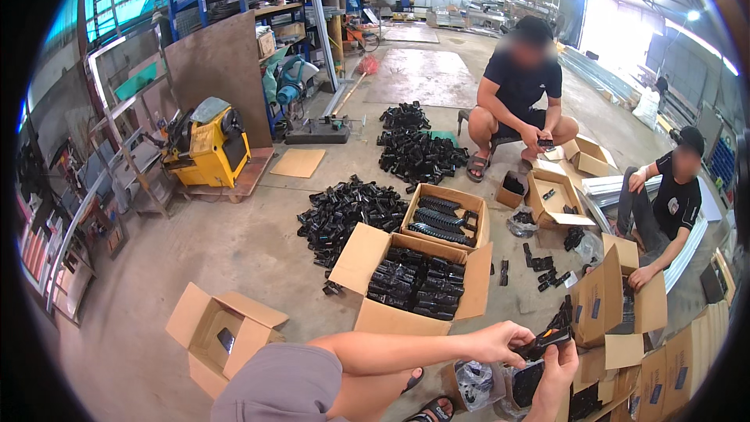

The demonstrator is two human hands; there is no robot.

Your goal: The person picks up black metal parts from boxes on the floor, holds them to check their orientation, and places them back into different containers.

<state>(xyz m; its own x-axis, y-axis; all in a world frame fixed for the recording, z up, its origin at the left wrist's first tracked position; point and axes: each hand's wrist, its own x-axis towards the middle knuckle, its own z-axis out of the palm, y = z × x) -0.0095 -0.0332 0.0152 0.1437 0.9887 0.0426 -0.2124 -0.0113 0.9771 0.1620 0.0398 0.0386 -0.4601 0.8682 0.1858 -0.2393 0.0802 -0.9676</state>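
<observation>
Low on the right, my left hand [500,343] and my right hand [556,379] both grip a small black part [555,337] with a spot of orange on it. Its exact kind is hard to make out. My fingers are closed around its two ends. Beneath my hands stand small containers with clear plastic bags [474,381] and black pieces. Ahead of my knees, an open cardboard box [361,256] holds stacked black parts [414,285]. Behind it, another carton [482,227] contains neat rows of similar parts.
Heaps of loose black parts [349,215] lie on the concrete floor beside the cartons. A nearly bare box [187,316] with a phone-like object is at left. Two people sit at the right, among more boxes [594,305]. A yellow machine [207,152] stands farther left.
</observation>
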